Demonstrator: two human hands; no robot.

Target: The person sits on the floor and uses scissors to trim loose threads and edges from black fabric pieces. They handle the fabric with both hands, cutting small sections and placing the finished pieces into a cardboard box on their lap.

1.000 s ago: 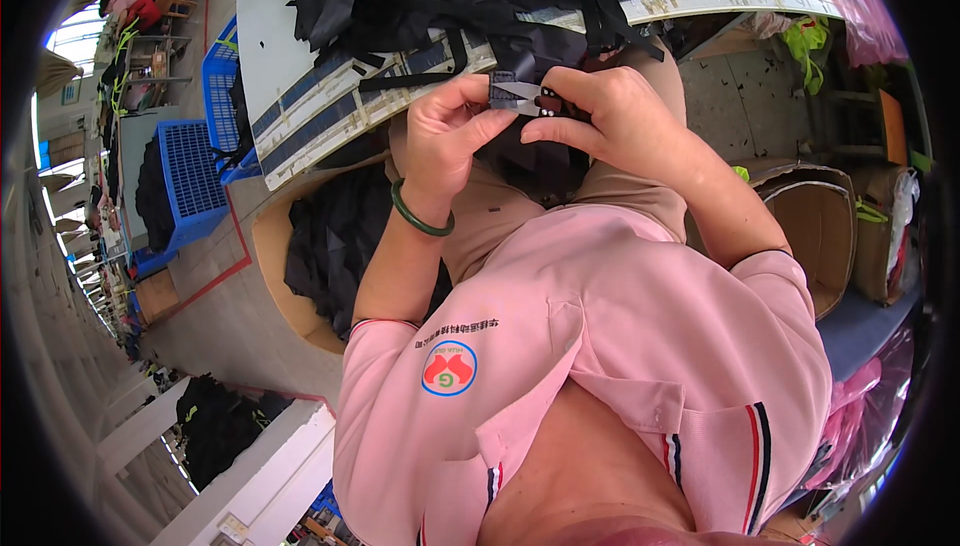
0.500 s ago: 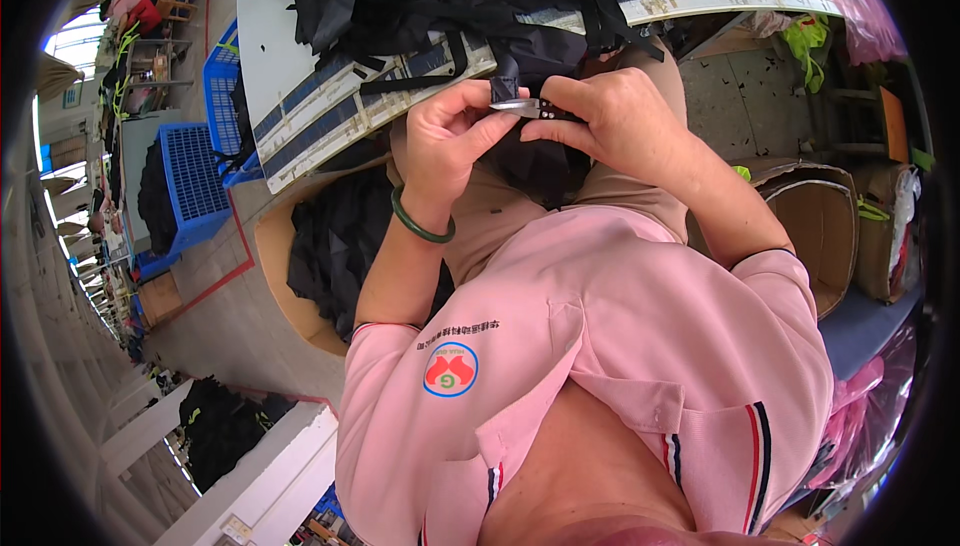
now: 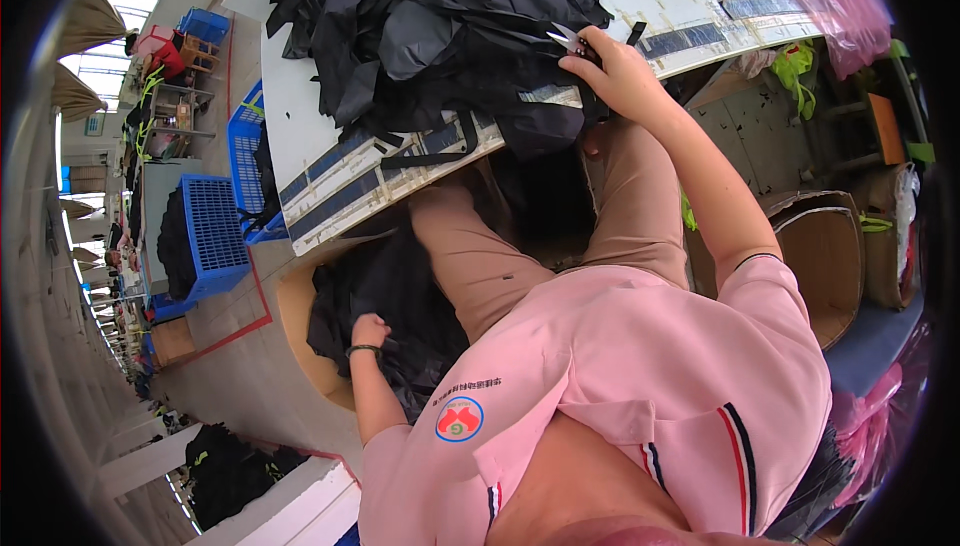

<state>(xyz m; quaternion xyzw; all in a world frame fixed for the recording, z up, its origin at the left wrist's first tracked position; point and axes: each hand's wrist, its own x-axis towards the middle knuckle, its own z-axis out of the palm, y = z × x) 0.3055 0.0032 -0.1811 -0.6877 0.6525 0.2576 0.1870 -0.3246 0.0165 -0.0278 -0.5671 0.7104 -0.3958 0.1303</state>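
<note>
- The right hand is over the near edge of the table, its thumb and fingers closed around a pair of small scissors with dark handles
- The scissors point toward the left, their two silver blades spread apart in a narrow V, right beside the dark fabric pile
- The left hand is low on the left, at the carton, well apart from the right hand; its fingers look curled in, and I cannot tell whether they grip anything or touch the fabric below
- A dark green bangle circles the left wrist
- The black fabric pile lies on the white table, many loose flat pieces heaped over one another, some hanging past the near edge above the person's lap
- A narrow black strip lies along that edge, which is covered with dark and yellowed tape
- The open carton stands on the floor to the left of the person's legs, with black fabric pieces heaped inside
- Two blue plastic crates stand on the floor to the left of the table, dark material beside or in them
- On the right, an open cardboard box stands near the person's side, and pink plastic sheeting hangs over the table's far right corner
</note>
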